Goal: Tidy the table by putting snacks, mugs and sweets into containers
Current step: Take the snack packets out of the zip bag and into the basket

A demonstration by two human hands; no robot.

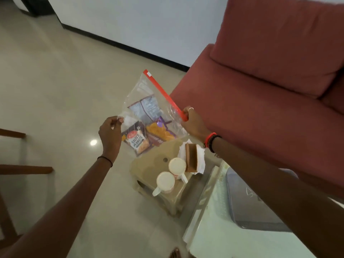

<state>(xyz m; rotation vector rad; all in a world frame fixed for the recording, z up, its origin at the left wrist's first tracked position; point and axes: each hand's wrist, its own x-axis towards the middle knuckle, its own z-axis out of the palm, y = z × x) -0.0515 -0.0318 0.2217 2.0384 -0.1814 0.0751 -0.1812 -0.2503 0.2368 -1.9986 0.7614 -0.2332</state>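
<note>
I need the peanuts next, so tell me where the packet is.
The peanut packet is inside the clear zip bag held up between both hands, at its lower left corner beside the left hand, just above the stool.

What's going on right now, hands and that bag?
Left hand and right hand each pinch a corner of the zip bag, snack packets inside. Two mugs wait on the stool. Nothing blocking.

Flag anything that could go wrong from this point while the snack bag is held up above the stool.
The zip bag, pinched only at two edges by the left hand and right hand, could slip; its snack packets would likely drop onto the two mugs on the stool. Whether the red seal is fully shut is unclear, so packets might spill.
</note>
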